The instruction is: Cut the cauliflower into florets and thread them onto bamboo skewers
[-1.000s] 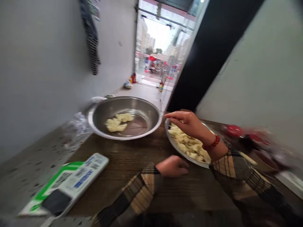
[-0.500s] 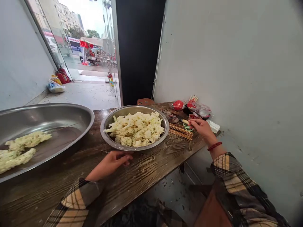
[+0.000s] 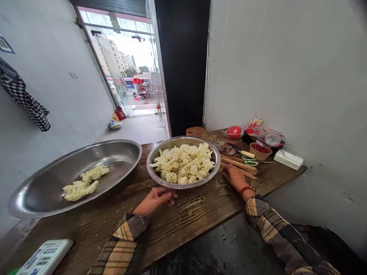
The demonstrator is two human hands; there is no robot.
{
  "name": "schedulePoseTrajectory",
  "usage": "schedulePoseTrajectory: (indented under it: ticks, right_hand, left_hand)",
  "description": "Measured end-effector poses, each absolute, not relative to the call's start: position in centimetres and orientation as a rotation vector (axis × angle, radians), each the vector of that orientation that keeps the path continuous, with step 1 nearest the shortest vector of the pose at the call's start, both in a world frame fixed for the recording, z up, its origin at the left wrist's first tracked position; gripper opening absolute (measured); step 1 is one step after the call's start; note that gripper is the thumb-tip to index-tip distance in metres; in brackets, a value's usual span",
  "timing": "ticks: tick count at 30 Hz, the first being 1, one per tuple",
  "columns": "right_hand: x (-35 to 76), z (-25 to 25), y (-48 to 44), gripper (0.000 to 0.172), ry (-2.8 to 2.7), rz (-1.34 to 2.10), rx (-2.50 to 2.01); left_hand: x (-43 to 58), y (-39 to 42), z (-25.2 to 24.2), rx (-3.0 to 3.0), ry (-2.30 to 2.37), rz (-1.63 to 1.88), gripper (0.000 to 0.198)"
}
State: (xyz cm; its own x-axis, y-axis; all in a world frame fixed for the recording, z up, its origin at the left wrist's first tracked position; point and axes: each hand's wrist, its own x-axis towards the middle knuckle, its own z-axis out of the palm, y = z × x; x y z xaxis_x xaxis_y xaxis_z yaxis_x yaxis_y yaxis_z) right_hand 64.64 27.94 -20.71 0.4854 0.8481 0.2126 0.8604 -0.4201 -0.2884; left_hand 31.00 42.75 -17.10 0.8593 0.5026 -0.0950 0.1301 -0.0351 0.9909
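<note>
A steel bowl (image 3: 183,186) heaped with cauliflower florets (image 3: 186,162) stands in front of me on the wooden table. My left hand (image 3: 157,199) rests just below its near rim, fingers loosely curled and apart, with nothing in them. To the right of the bowl, my right hand (image 3: 233,177) reaches down at the near side of a bundle of thin wooden skewers (image 3: 241,165). Its fingertips are mostly hidden, so any grip on a skewer does not show. Green-handled scissors (image 3: 250,160) and a knife with a pale handle (image 3: 247,154) lie beyond the skewers.
On the left a large steel basin (image 3: 120,175) holds skewered-looking cauliflower strips (image 3: 83,183). A paper bowl of red pieces (image 3: 259,151), a white box (image 3: 288,159) and plastic-wrapped items (image 3: 266,135) line the wall side. A white printed box (image 3: 46,258) lies at the near left.
My right hand has come back from the knife's handle, leftward and nearer, to the skewers. My left hand keeps its place below the bowl. The view has tilted and turned left.
</note>
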Motion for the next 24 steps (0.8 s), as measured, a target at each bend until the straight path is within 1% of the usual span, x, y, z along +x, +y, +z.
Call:
schedulePoseTrajectory:
  ticks: [3,6,11,13,14,17,20,24]
  right_hand:
    - [64.3,-21.2,27.6,0.021,-1.436,-0.072,-2.446]
    - [64.1,-21.8,26.7,0.022,-1.416,-0.055,-2.500]
    - [65.6,-22.7,22.9,0.025,-1.350,-0.004,-2.456]
    - [66.1,-23.1,21.1,0.023,-1.165,0.027,-2.309]
    - [66.2,-23.2,20.4,0.025,-1.037,0.061,-2.198]
    - [64.6,-23.3,19.3,0.038,-0.732,0.219,-1.829]
    - [61.1,-23.0,20.2,0.043,-0.628,0.367,-1.547]
    - [57.2,-23.1,22.9,0.046,-0.509,0.489,-1.330]
  left_hand:
    - [30.8,43.0,-17.3,1.589,0.495,0.334,0.035]
    - [30.4,43.5,-17.7,1.553,0.456,0.362,0.034]
    - [29.0,43.8,-17.5,1.399,0.406,0.476,0.033]
    - [28.1,43.4,-16.6,1.384,0.396,0.499,0.035]
    - [27.7,43.2,-16.0,1.390,0.385,0.507,0.035]
    - [27.4,42.2,-13.4,1.422,0.343,0.599,0.033]
    - [29.1,41.4,-10.7,1.488,0.394,0.752,0.030]
    - [33.3,41.1,-8.5,1.729,0.569,0.822,0.031]
